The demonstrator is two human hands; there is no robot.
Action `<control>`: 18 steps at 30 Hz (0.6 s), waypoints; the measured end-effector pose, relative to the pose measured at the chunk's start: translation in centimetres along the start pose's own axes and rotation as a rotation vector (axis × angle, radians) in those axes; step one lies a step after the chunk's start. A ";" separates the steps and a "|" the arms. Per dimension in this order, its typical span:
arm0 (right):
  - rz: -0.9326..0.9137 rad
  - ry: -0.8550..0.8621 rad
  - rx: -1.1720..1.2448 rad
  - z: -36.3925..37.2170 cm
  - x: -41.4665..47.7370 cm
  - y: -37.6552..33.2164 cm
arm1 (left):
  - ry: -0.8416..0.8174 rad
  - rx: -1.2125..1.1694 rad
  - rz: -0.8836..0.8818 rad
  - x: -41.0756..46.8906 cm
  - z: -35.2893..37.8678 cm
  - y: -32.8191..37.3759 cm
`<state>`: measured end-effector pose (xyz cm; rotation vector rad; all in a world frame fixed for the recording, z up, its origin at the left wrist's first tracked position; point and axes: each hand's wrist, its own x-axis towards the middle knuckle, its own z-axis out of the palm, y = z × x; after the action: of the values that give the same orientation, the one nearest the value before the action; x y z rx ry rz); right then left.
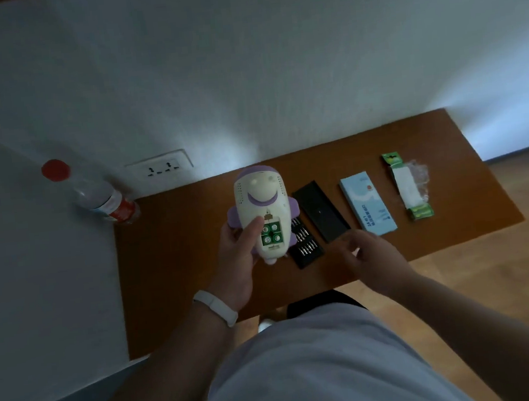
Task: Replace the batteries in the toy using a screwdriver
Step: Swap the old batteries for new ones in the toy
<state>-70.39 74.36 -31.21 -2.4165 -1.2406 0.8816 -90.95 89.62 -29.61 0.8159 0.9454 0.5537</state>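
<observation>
Four green batteries sat in the uncovered compartment on the back of the white and purple toy, which the left hand grasped from the side above the brown table, thumb lying just beside the compartment. A white wristband circled that wrist. The right hand hovered over the table's near edge, fingers loosely bent and holding nothing that could be seen. Just behind the toy lay a black tray of bits, then its black lid, a pale blue box and a green battery pack further right. A red-capped bottle stood at the table's far left corner, near a wall socket
</observation>
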 end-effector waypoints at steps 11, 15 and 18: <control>0.202 0.004 -0.044 2.5 0.7 4.5 | -0.055 0.078 -0.089 1.0 3.6 -1.0; 0.209 -0.011 -0.035 3.4 1.2 4.6 | -0.052 0.088 -0.110 1.2 4.4 -0.9; 0.174 -0.006 -0.044 3.8 1.4 4.8 | -0.047 0.091 -0.133 1.1 4.8 -0.9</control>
<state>-69.15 72.54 -37.10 -2.5895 -1.0755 0.9178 -86.18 88.19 -29.32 0.8371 0.9793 0.3778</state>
